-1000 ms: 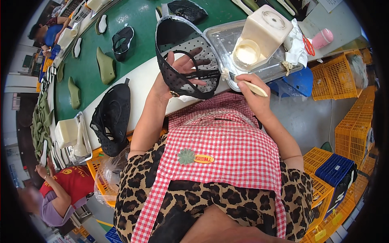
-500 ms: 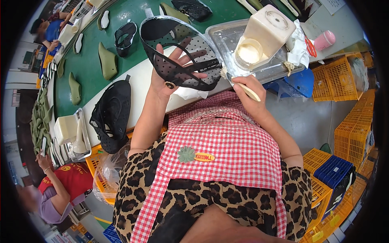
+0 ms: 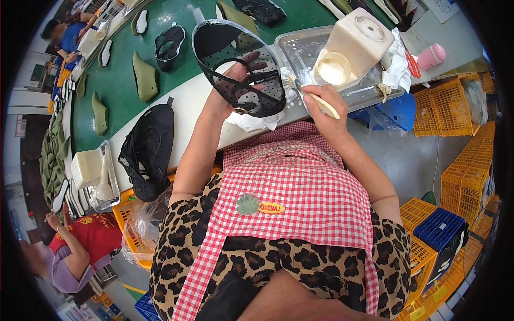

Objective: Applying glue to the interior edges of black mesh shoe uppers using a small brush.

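My left hand [image 3: 220, 102] holds up a black dotted mesh shoe upper [image 3: 274, 90], its pale-edged opening facing me. The fingers reach behind and inside it and show through the sheer mesh. In my right hand [image 3: 329, 113] is a brush [image 3: 325, 107] with a pale wooden handle, its bristles close to the right edge of the upper; whether they touch it I cannot tell. Just beyond that hand, a clear tray [image 3: 286, 40] bears a cream plastic container [image 3: 360, 40] and an open cup of whitish liquid [image 3: 333, 69]. White paper [image 3: 251, 122] lies below the upper.
Olive shoe lasts [image 3: 143, 77] and black uppers [image 3: 169, 45] stand on the green table [image 3: 120, 45]. More black uppers [image 3: 147, 150] lie left of my arm. Red scissors [image 3: 412, 64] and a pink bottle [image 3: 431, 55] sit right; orange crates [image 3: 444, 107] stand beyond. Two people work at left.
The upper has shifted slightly right and turned in my left hand. My right hand and the brush have moved a little left and up. A co-worker's hands at left have moved.
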A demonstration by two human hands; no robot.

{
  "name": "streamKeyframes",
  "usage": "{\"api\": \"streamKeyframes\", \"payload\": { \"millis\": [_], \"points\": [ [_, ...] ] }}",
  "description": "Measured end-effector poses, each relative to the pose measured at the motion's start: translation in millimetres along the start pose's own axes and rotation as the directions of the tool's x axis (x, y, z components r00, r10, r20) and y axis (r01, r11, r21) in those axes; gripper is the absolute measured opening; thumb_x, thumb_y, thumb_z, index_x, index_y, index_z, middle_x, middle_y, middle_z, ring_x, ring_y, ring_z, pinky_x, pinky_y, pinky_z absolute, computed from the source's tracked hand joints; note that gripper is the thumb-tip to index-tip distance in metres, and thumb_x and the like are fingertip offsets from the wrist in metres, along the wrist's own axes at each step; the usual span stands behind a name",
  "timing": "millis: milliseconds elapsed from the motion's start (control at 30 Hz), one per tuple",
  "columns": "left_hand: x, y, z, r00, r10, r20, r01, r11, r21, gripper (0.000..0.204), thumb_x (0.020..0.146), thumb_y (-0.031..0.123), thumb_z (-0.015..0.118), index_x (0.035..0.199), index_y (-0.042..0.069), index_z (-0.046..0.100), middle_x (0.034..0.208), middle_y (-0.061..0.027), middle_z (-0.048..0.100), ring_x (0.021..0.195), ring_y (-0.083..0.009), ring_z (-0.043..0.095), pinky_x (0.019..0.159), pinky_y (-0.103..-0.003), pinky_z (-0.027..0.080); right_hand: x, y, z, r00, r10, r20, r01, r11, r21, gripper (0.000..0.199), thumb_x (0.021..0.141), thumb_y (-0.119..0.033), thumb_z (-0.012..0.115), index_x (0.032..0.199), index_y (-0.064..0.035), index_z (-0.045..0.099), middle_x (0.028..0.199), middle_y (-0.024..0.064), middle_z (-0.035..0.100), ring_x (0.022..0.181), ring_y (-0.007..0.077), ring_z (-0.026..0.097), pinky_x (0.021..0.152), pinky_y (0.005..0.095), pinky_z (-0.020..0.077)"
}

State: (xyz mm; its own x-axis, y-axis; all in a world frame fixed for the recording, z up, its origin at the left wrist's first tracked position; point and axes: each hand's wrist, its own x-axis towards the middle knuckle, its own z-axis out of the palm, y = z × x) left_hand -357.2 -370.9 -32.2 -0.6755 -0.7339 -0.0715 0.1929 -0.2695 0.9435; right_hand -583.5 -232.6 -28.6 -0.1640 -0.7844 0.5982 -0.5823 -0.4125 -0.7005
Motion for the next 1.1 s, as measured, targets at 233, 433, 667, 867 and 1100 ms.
{"api": "streamKeyframes", "payload": {
  "millis": [233,433,667,867,1100],
  "points": [
    [-13,5,4,0.994,0.036,0.100,-0.020,0.988,-0.154,0.101,0.090,0.081,0.026,0.152,0.001,0.031,0.149,-0.0264,0.041,0.139,-0.0400,0.041,0.114,-0.058,0.033,9,7,14,0.989,-0.149,0.016,0.149,0.989,-0.015,0.015,0.080,-0.001,0.072,0.095,-0.0011,0.070,0.087,0.0109,0.071,0.073,0.0275,0.062,0.067,0.0356,0.0495],
    [-17,-3,-5,0.967,0.109,0.232,-0.025,0.940,-0.339,0.104,0.090,0.081,0.027,0.151,-0.003,0.030,0.148,-0.0291,0.042,0.138,-0.0405,0.041,0.116,-0.056,0.029,-4,19,18,0.990,-0.122,0.069,0.126,0.990,-0.058,0.013,0.080,-0.002,0.073,0.093,-0.0019,0.070,0.086,0.0104,0.071,0.072,0.0273,0.063,0.065,0.0360,0.0498],
    [-16,5,-1,0.988,0.062,0.140,-0.031,0.977,-0.212,0.106,0.088,0.083,0.028,0.151,-0.001,0.031,0.149,-0.0273,0.041,0.139,-0.0407,0.040,0.116,-0.061,0.027,-8,4,2,0.992,0.030,0.123,-0.031,1.000,0.003,0.014,0.080,-0.003,0.074,0.094,-0.0027,0.072,0.087,0.0094,0.072,0.074,0.0249,0.064,0.066,0.0343,0.0507],
    [-13,-1,1,0.970,0.096,0.224,-0.057,0.983,-0.172,0.110,0.086,0.085,0.026,0.151,-0.004,0.029,0.150,-0.0259,0.041,0.140,-0.0387,0.040,0.117,-0.057,0.027,0,6,7,0.997,0.022,0.069,-0.023,1.000,0.012,0.013,0.085,-0.006,0.072,0.097,-0.0025,0.072,0.089,0.0100,0.071,0.078,0.0229,0.065,0.072,0.0322,0.0505],
    [-28,-7,1,0.969,0.066,0.237,-0.062,0.998,-0.022,0.119,0.080,0.091,0.030,0.146,-0.008,0.040,0.148,-0.0198,0.047,0.137,-0.0290,0.046,0.115,-0.039,0.032,-10,10,5,0.933,0.293,0.207,-0.307,0.951,0.036,0.013,0.082,-0.010,0.073,0.094,-0.0057,0.073,0.088,0.0104,0.072,0.077,0.0255,0.066,0.070,0.0346,0.0522]
  ]
}}
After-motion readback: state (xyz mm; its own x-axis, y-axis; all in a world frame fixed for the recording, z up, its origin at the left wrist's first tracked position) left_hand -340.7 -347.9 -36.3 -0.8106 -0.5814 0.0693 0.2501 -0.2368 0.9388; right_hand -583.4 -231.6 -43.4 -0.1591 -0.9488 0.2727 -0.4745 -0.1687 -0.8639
